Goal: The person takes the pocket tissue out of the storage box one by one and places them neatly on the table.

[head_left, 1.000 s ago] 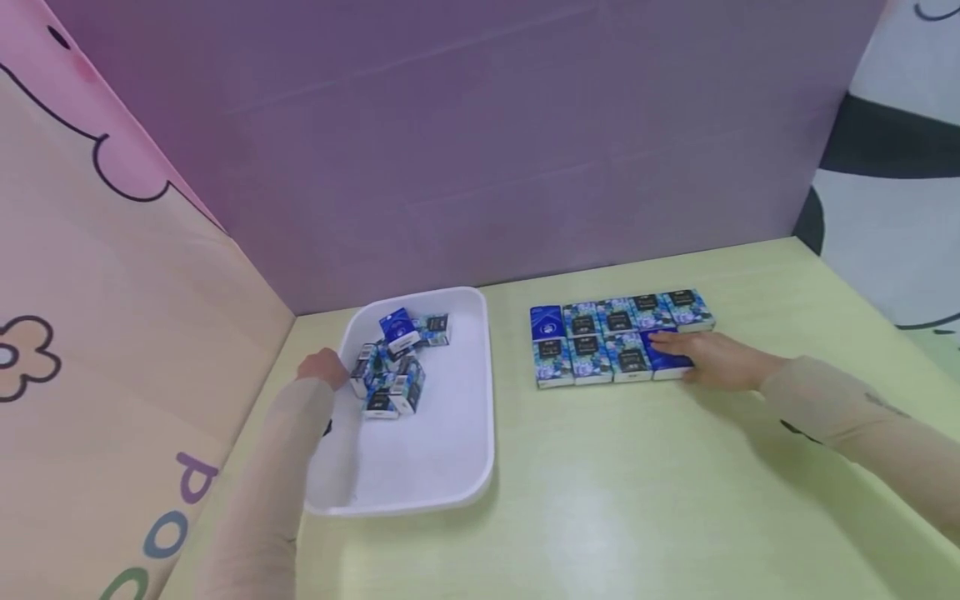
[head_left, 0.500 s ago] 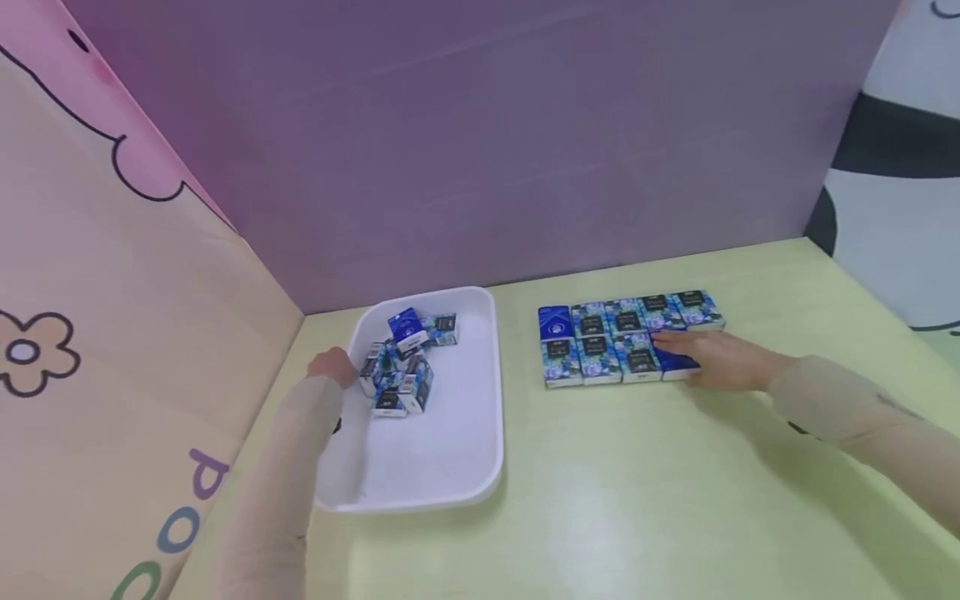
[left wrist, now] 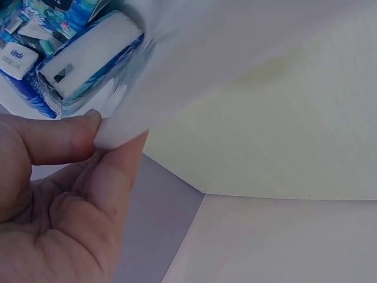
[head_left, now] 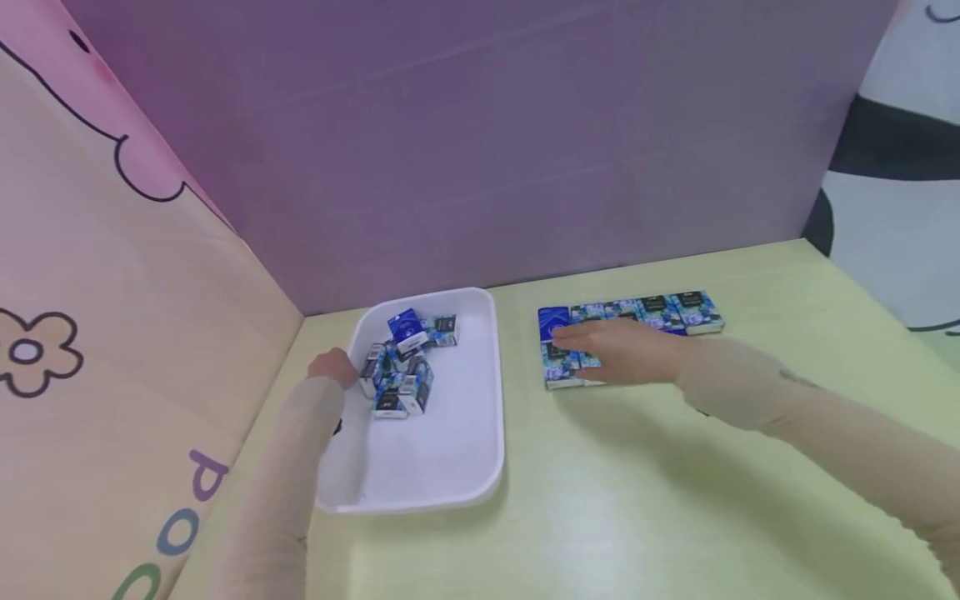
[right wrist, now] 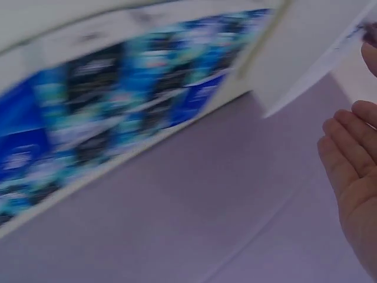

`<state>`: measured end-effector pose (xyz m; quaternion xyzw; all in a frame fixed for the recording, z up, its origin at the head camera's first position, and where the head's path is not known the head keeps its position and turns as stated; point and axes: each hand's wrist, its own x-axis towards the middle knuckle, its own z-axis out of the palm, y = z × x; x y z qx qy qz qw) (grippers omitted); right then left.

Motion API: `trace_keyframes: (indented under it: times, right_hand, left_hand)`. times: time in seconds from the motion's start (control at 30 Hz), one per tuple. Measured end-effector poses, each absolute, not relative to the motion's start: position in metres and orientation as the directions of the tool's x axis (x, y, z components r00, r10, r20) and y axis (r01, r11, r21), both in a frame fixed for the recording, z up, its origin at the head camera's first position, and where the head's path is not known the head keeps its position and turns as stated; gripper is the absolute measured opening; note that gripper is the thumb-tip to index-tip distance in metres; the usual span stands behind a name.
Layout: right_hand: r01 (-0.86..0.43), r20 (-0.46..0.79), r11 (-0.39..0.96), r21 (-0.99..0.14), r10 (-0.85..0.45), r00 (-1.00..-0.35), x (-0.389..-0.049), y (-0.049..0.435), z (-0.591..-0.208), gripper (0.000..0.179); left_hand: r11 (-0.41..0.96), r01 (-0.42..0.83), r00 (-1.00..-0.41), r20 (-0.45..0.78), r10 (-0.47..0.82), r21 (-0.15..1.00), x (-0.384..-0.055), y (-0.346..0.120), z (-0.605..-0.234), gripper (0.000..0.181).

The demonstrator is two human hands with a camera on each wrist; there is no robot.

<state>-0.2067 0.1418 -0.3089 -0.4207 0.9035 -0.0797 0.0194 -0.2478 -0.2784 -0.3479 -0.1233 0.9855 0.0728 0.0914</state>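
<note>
My left hand grips the left rim of a white plastic tub. In the left wrist view, its thumb and fingers pinch the tub's wall. Several small blue floral tissue packs lie jumbled inside, one plain blue pack on top. My right hand, holding nothing, is over two rows of tissue packs on the table and hides part of them. Its fingers are extended in the right wrist view, where the packs look blurred.
The pale yellow-green table runs up to a purple wall panel at the back. A printed cream panel borders it on the left. On the right hangs a white and black printed panel.
My right hand has left the plain blue pack at the right of the front row and moved left over the rows. The left hand stays on the tub's rim.
</note>
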Motion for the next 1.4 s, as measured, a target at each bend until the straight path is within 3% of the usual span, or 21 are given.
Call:
trace_keyframes:
  times: [0.27, 0.43, 0.6, 0.8, 0.97, 1.4]
  right_hand:
    - [-0.827, -0.058, 0.556, -0.082, -0.831, -0.553, -0.212, 0.019, -0.285, 0.05]
    - [-0.871, -0.063, 0.491, -0.022, -0.87, -0.489, -0.224, -0.049, -0.294, 0.041]
    - [-0.864, -0.108, 0.503, 0.018, -0.858, -0.502, -0.23, -0.095, -0.312, 0.034]
    - [-0.827, -0.207, 0.555, 0.089, -0.802, -0.561, -0.236, -0.107, -0.329, 0.031]
    - [-0.797, -0.242, 0.599, 0.076, -0.764, -0.598, -0.244, -0.103, -0.335, 0.022]
    - [-0.799, -0.215, 0.591, 0.108, -0.771, -0.599, -0.254, -0.104, -0.351, 0.036]
  left_hand:
    - [0.959, -0.262, -0.95, -0.201, -0.237, 0.109, -0.247, -0.28, -0.348, 0.034]
    - [0.957, -0.268, -0.949, -0.204, -0.242, 0.113, -0.25, -0.28, -0.35, 0.033]
    - [0.957, -0.271, -0.951, -0.183, -0.249, 0.106, -0.25, -0.28, -0.351, 0.033]
    - [0.957, -0.264, -0.952, -0.192, -0.239, 0.116, -0.248, -0.28, -0.349, 0.034]
    - [0.948, -0.285, -0.943, -0.219, -0.251, 0.139, -0.246, -0.279, -0.347, 0.035]
    - [0.942, -0.295, -0.94, -0.228, -0.255, 0.16, -0.243, -0.272, -0.342, 0.032]
